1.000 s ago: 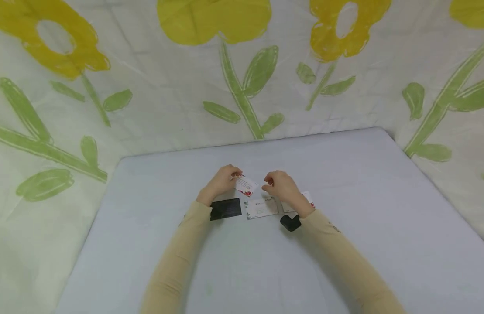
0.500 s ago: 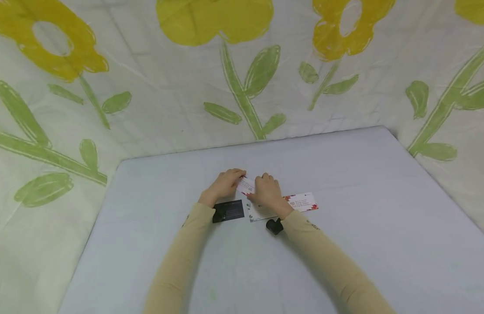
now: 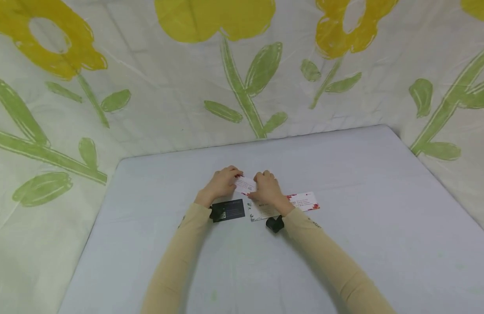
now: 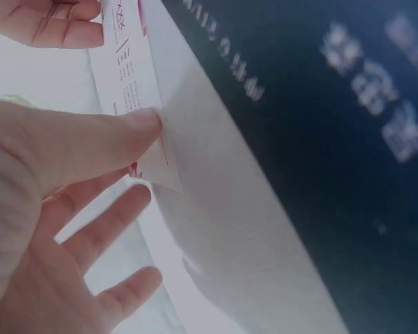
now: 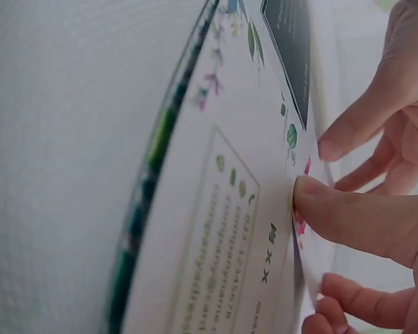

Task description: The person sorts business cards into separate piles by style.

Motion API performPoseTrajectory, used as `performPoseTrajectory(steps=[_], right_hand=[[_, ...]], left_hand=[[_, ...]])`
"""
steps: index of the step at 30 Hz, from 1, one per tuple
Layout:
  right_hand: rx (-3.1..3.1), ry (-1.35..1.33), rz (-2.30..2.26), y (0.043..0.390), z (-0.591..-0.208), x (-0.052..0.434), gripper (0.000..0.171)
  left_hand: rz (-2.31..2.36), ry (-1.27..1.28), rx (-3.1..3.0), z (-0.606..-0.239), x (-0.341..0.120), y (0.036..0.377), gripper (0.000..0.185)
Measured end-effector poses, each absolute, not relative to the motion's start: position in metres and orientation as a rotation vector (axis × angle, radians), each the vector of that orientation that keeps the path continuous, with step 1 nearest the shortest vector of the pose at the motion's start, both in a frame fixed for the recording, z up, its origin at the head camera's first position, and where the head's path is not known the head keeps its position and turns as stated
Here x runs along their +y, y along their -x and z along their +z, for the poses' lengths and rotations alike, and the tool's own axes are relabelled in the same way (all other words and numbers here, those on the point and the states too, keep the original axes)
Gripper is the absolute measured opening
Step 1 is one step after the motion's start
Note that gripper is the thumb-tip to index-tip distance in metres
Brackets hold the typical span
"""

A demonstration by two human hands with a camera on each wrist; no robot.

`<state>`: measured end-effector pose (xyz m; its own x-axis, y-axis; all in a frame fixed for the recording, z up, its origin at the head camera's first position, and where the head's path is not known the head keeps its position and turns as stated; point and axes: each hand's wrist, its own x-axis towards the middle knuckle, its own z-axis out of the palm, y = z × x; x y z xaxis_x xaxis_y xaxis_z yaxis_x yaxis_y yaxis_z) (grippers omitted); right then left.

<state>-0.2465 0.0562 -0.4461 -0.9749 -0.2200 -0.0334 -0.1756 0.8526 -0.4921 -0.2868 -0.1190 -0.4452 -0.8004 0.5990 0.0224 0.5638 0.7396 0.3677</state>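
Red-flowered card point(image 3: 245, 185) pinched, seemingly, by both hands' fingers point(image 3: 242, 175).

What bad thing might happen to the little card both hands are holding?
The small white card with red print is pinched between the left hand and right hand, so pulling apart might bend or tear it. The right wrist hangs just above the white card with green leaves and could nudge it against the black card.

The hands point(image 3: 245, 188) hide most of the red-flowered card point(image 3: 245, 185)
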Motion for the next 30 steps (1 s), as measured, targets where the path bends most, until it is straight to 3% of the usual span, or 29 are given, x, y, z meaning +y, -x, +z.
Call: performPoseTrajectory(steps=[5, 14, 20, 30], right_hand=[[2.948, 0.306, -0.883, 0.247, -0.448, 0.057, 0.047], [2.95, 0.404, -1.377, 0.248, -0.449, 0.081, 0.014], [2.82, 0.28, -1.59, 0.242, -0.433, 0.126, 0.023], [2.781, 0.124, -1.43, 0.216, -0.438, 0.192, 0.028]], left_hand=[[0.832, -0.93, 2.845, -0.444, -0.12, 0.284, 0.039], [1.288, -0.881, 2.915, -0.44, -0.103, 0.278, 0.017], [1.501, -0.799, 2.864, -0.428, -0.075, 0.259, 0.016], [1.545, -0.719, 2.716, -0.439, -0.018, 0.224, 0.016]])
